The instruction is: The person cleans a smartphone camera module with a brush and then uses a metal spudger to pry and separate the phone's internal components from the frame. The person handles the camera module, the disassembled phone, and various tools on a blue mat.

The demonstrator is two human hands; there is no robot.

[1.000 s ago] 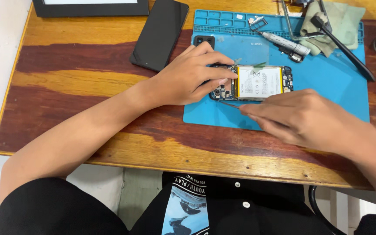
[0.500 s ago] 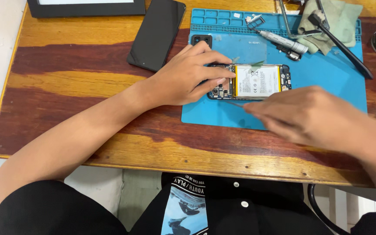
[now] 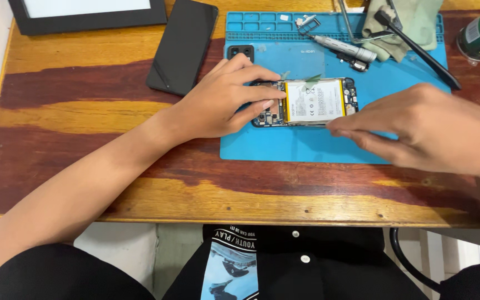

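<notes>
- The wooden tabletop (image 3: pixel 84 183) is carrying a blue repair mat (image 3: pixel 306 147).
- A black back cover (image 3: pixel 183 45) is lying just left of the mat.
- The left hand (image 3: pixel 223 100) is pressing curled fingers onto the left end of the opened phone (image 3: pixel 312 103), at the mat's centre.
- The right hand (image 3: pixel 418 130) is touching the phone's lower right edge with pinched fingertips; whether they are gripping anything cannot be told.
- A screwdriver (image 3: pixel 343 48) is lying on the mat, above the phone.
</notes>
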